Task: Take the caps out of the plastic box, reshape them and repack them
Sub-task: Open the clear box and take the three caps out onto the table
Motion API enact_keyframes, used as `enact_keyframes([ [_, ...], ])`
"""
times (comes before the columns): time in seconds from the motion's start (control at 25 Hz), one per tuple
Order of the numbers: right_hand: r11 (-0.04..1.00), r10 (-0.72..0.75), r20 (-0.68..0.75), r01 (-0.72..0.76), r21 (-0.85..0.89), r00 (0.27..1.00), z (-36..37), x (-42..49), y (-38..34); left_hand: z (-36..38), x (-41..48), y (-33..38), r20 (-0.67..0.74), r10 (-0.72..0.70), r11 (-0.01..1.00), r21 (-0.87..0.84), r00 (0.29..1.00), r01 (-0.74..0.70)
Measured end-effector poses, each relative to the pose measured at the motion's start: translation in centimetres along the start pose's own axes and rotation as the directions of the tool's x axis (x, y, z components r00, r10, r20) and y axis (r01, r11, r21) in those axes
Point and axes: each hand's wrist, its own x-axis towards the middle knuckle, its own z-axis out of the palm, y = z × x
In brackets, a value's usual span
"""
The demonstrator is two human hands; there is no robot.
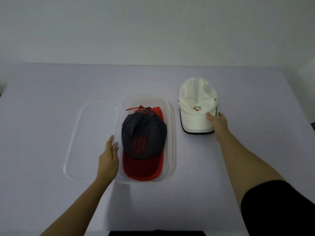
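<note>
- A clear plastic box [172, 142] sits near the middle of a pale counter [51, 116], its long side running away from the viewer.
- Inside the box lies a grey cap with a red brim [144, 138]: the grey crown carries a red stitched emblem, the red brim points toward the viewer, and a red cord shows at the far end.
- More red fabric shows beneath and beside the grey crown; whether it belongs to that cap or to another one cannot be told.
- The box's clear lid [85, 142] lies flat on the counter just left of the box, touching or slightly overlapping its left wall.
- The left hand [109, 156] rests at the box's left wall, over the lid's right edge, fingers straight and held loosely together, gripping nothing.
- A white cap [196, 103] lies outside the box on the counter, just to its right and a little farther back. Its crown is creased and partly caved in, a small multicoloured logo sits on the front, and the brim has a dark edge and points toward the viewer.
- The right hand [219, 122] holds the white cap's brim at its right side, thumb on top and the other fingers curled round the edge.
- A dark sleeve [279, 206] covers the right upper arm.
</note>
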Motion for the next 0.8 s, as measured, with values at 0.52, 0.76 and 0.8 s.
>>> enact_keyframes([
  [0.52,0.084,-0.410,0.572,0.654,-0.752,0.710,12.5,-11.1,2.2,-0.7,-0.3,0.0,0.027,0.009,0.999,-0.041,1.000,-0.008],
  [0.76,0.175,-0.564,0.410,0.590,-0.788,0.717,14.3,-13.4,1.9,-0.9,-0.6,0.5,0.038,0.035,0.999,-0.032,0.999,-0.033],
  [0.8,0.217,-0.595,0.391,0.609,-0.763,0.702,14.4,-13.9,1.8,-1.0,-0.7,0.6,0.052,0.031,0.999,-0.035,0.998,-0.029],
])
